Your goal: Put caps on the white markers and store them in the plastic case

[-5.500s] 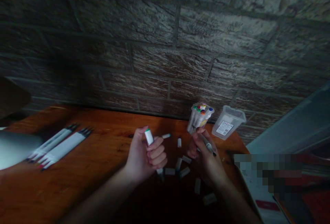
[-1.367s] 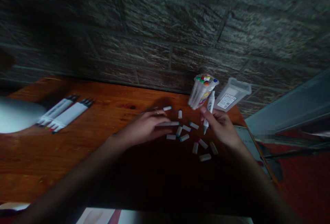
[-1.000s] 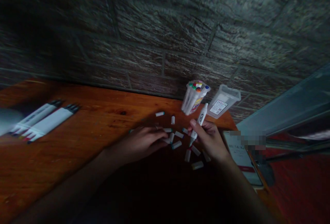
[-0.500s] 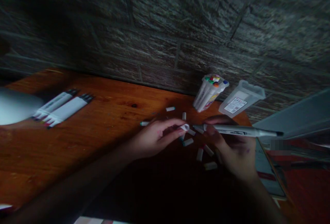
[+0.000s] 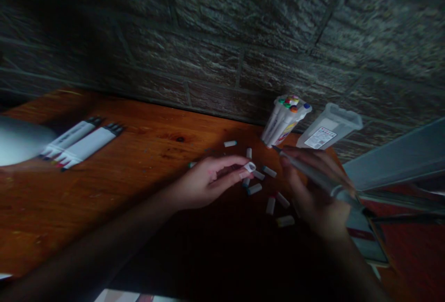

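Between thumb and fingertips, my left hand (image 5: 212, 179) pinches a white marker cap (image 5: 250, 167), its hollow end facing right. My right hand (image 5: 316, 190) is closed around an uncapped white marker (image 5: 318, 174), slightly blurred, with its dark tip pointing up and left. The marker is apart from the cap. Below and around my hands lie several loose marker caps (image 5: 255, 189) on the wooden table, some with teal, red or yellow ends. Part of one green-ended cap (image 5: 192, 164) is hidden behind my left hand.
A clear case (image 5: 287, 121) full of markers stands by the brick wall (image 5: 215, 70), beside a clear labelled container (image 5: 330, 128). Several white markers (image 5: 86, 142) lie in rows on the left of the table (image 5: 149, 153), near a rounded white object (image 5: 21, 142).
My right hand has tilted the marker, so its tip now points up and its back end has dropped toward the lower right. My left hand has barely moved with the cap.
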`<state>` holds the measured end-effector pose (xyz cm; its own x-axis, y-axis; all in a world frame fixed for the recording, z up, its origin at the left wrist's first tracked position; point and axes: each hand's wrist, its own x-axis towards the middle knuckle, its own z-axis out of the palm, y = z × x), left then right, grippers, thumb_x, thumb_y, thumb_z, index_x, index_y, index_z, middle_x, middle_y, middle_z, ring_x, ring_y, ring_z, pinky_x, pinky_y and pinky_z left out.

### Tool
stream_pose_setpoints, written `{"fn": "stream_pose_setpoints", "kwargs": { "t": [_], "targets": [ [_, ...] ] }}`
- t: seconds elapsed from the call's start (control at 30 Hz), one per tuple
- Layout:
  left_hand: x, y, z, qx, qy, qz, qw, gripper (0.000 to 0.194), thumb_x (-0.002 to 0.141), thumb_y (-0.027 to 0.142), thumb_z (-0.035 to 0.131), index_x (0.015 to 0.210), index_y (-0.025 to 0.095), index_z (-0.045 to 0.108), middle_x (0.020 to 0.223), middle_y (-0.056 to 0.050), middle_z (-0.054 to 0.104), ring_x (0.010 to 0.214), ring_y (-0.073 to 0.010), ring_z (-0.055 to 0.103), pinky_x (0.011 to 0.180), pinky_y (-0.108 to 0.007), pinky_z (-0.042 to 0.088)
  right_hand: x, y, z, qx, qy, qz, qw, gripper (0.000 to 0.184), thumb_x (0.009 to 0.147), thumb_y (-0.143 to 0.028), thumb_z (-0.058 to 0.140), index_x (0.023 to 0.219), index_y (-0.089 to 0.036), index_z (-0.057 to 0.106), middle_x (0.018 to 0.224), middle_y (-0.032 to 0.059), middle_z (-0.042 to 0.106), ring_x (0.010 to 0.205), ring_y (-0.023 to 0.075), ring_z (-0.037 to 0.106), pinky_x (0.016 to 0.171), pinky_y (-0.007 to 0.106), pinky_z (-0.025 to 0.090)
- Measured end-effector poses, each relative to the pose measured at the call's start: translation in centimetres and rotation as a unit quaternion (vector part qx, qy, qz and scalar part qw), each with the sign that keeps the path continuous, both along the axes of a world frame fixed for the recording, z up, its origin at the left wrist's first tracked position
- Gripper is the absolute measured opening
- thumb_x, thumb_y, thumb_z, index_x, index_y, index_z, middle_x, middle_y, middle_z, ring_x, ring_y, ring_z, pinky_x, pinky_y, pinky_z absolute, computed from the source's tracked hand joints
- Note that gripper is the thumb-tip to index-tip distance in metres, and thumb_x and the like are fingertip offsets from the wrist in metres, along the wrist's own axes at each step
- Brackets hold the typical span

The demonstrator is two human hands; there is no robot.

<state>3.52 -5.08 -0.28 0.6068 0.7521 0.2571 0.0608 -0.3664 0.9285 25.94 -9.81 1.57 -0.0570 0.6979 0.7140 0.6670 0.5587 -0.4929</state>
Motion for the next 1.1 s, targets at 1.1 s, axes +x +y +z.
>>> {"fn": "stream_pose_setpoints", "kwargs": {
  "t": [1.1],
  "targets": [
    [-0.6, 0.6, 0.2, -0.024, 0.025, -0.006, 0.999, 0.02, 0.097, 0.025, 0.056, 0.11, 0.015, 0.067, 0.099, -0.004, 0.076, 0.085, -0.0135, 0.07, 0.073, -0.022, 0.054, 2.0, 1.8, -0.9, -0.076, 0.191, -0.084, 0.975, 0.024, 0.086, -0.038, 0.071, 0.098, -0.017, 0.07, 0.075, 0.0016, 0.069, 0.062, 0.0137, 0.064, 0.057, 0.025, 0.053]
  ]
}}
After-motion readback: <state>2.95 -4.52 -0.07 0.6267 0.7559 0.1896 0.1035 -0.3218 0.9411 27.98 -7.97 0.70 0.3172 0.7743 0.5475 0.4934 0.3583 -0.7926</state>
